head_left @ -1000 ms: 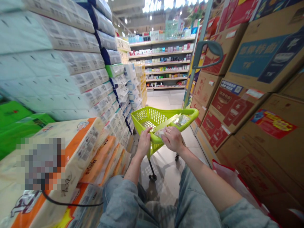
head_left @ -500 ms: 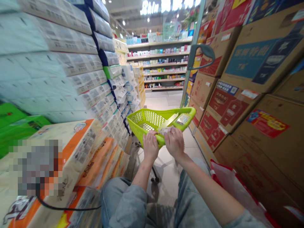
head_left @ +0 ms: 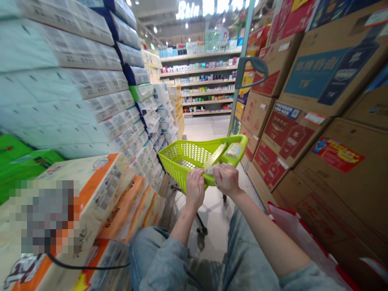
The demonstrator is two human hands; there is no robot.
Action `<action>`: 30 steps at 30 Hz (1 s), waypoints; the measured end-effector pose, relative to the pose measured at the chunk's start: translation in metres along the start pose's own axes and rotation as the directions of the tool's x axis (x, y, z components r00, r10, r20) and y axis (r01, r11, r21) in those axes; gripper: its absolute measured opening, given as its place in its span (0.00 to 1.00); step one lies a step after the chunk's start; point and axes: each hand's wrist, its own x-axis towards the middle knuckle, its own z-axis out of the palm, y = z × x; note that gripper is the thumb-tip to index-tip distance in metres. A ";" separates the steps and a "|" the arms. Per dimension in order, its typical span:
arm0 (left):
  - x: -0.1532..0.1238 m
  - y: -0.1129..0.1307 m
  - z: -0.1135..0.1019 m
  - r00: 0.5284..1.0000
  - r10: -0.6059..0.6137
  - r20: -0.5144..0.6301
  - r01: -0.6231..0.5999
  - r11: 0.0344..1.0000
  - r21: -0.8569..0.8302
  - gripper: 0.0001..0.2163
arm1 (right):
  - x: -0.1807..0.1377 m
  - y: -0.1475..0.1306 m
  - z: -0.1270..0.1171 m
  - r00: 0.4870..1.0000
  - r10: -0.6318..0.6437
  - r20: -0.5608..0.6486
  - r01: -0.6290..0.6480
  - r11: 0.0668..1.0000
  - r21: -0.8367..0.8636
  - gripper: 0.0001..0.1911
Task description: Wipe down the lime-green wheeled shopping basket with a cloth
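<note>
While my left hand [head_left: 195,188] gripped the shopping trolley [head_left: 173,168] and my right hand [head_left: 228,179] a pale cloth [head_left: 211,169], uneven pushing risked scraping tissue packs [head_left: 138,137] at left.

We had on faded blue jeans [head_left: 248,254] and a pale blue top [head_left: 166,266] (looked like denim too, honestly), with slightly rumpled sleeves [head_left: 303,279] that ended around the elbows, leaving our forearms [head_left: 268,234] bare.
</note>
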 end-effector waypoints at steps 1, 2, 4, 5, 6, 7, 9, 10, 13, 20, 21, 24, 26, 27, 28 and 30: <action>0.001 0.000 -0.002 0.999 0.028 0.023 -0.027 1.000 -0.004 0.18 | 0.002 0.004 -0.004 0.999 0.031 0.040 -0.033 0.998 0.046 0.23; 0.002 0.001 -0.004 0.997 0.057 0.047 -0.056 0.998 -0.008 0.18 | 0.004 0.008 -0.007 0.994 0.067 0.084 -0.075 0.993 0.090 0.25; 0.007 0.001 -0.007 0.990 0.108 0.090 -0.107 0.994 -0.019 0.19 | 0.007 0.016 -0.014 0.977 0.133 0.167 -0.160 0.974 0.159 0.28; 0.011 0.000 -0.008 0.986 0.124 0.108 -0.121 0.992 -0.028 0.19 | 0.009 0.021 -0.016 0.966 0.162 0.203 -0.199 0.963 0.181 0.30; 0.015 -0.001 -0.008 0.984 0.127 0.122 -0.124 0.992 -0.035 0.19 | 0.010 0.026 -0.019 0.954 0.185 0.235 -0.233 0.953 0.194 0.31; 0.019 -0.003 -0.008 0.984 0.118 0.135 -0.114 0.993 -0.040 0.19 | 0.012 0.031 -0.021 0.943 0.205 0.263 -0.260 0.946 0.196 0.32; 0.027 -0.009 -0.004 0.984 0.079 0.162 -0.075 0.997 -0.032 0.20 | 0.014 0.040 -0.024 0.924 0.237 0.302 -0.298 0.939 0.174 0.33; 0.030 -0.012 -0.002 0.983 0.060 0.174 -0.058 0.998 -0.018 0.21 | 0.015 0.043 -0.025 0.918 0.246 0.312 -0.305 0.939 0.159 0.33; 0.033 -0.019 0.007 0.981 0.046 0.191 -0.053 0.998 0.035 0.20 | 0.012 0.048 -0.027 0.937 0.212 0.278 -0.253 0.960 0.120 0.32; 0.027 -0.012 0.014 0.981 0.022 0.193 -0.050 0.988 0.144 0.20 | -0.024 0.022 -0.011 0.971 0.183 -0.155 -0.199 0.975 -0.099 0.17; 0.026 -0.011 0.014 0.980 0.018 0.196 -0.049 0.986 0.157 0.19 | -0.030 0.016 -0.008 0.966 0.185 -0.181 -0.209 0.970 -0.122 0.15; 0.025 -0.008 0.014 0.980 0.012 0.199 -0.051 0.980 0.191 0.19 | -0.045 0.001 0.002 0.968 0.150 -0.202 -0.190 0.962 -0.197 0.13; 0.025 -0.006 0.014 0.980 0.002 0.201 -0.042 0.980 0.197 0.18 | -0.051 -0.006 0.006 0.973 0.106 -0.203 -0.158 0.953 -0.258 0.14; 0.026 -0.006 0.015 0.979 -0.003 0.205 -0.037 0.981 0.190 0.18 | -0.053 -0.007 0.007 0.976 0.097 -0.196 -0.149 0.950 -0.276 0.15; 0.026 -0.005 0.015 0.978 -0.005 0.211 -0.033 0.984 0.177 0.17 | -0.052 -0.007 0.006 0.979 0.099 -0.178 -0.147 0.948 -0.281 0.16; 0.027 -0.005 0.016 0.974 -0.001 0.225 -0.032 0.989 0.145 0.17 | -0.046 -0.003 0.002 0.988 0.119 -0.098 -0.142 0.953 -0.268 0.15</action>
